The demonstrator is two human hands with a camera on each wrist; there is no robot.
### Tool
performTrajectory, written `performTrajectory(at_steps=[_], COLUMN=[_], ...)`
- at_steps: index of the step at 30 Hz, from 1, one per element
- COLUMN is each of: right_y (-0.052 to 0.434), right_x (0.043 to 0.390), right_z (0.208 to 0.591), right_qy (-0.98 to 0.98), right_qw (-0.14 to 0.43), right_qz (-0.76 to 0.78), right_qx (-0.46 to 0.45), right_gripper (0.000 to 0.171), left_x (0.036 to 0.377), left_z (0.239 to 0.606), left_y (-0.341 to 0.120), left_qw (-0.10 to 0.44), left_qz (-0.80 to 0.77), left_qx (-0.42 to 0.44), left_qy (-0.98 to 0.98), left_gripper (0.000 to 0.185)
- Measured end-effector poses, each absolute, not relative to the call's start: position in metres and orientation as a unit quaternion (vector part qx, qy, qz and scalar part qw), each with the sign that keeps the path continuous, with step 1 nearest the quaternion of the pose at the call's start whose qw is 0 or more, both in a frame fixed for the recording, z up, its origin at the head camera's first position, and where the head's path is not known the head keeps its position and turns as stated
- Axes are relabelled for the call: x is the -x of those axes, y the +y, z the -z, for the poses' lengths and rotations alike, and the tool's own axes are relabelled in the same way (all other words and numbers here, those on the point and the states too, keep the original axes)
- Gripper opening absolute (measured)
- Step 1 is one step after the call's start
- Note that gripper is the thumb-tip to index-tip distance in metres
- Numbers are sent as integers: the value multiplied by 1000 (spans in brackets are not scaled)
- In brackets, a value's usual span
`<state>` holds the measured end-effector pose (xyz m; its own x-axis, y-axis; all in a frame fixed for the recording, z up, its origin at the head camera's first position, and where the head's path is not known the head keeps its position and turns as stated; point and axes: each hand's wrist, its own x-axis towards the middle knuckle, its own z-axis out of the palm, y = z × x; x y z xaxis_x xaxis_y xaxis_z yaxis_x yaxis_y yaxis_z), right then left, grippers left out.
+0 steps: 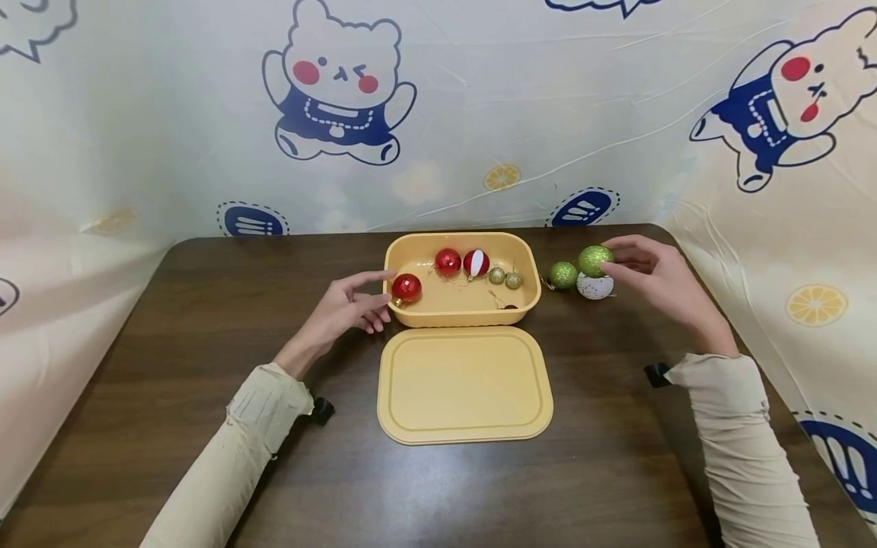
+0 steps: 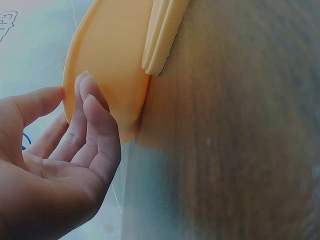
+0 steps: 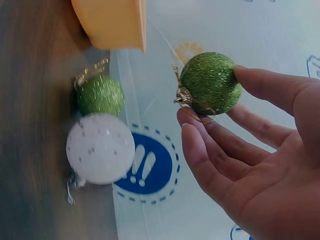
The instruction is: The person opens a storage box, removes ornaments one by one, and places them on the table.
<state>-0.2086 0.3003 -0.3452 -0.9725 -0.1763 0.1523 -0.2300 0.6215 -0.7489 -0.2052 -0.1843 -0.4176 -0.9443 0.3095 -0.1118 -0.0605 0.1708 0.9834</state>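
Note:
My right hand (image 1: pixel 661 278) pinches a green glittery Christmas bauble (image 3: pixel 211 83) between thumb and fingertips, raised off the table. Its gold cap and string show in the right wrist view. Below it on the table are a second green bauble (image 3: pixel 101 96) and a white speckled bauble (image 3: pixel 100 149). My left hand (image 1: pixel 342 308) is at the left end of a yellow box (image 1: pixel 466 318), thumb and index fingertips at the rim, other fingers loosely bent outside the wall (image 2: pixel 112 55). Inside lie a red bauble (image 1: pixel 407 288), another red one (image 1: pixel 448 262) and a red-and-white one (image 1: pixel 476 262).
Two small gold baubles (image 1: pixel 505 278) and a small dark red item (image 1: pixel 510 307) also lie in the box. A flat yellow lid (image 1: pixel 466 384) lies on the dark wooden table (image 1: pixel 308 472) in front. Behind hangs a printed cloth (image 1: pixel 466 114) along the table's back edge.

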Motion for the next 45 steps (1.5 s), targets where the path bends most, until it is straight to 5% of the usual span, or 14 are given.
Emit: performTrajectory(at_steps=[45], right_y=[378], right_x=[229], right_z=[389], right_qy=[-901], right_qw=[-113], right_qz=[-416], right_qx=[-56], right_gripper=[48], left_x=[206], left_z=[418], left_y=[-185], left_qw=[143], left_qz=[-642], left_qx=[-87], left_qy=[748], left_gripper=[49])
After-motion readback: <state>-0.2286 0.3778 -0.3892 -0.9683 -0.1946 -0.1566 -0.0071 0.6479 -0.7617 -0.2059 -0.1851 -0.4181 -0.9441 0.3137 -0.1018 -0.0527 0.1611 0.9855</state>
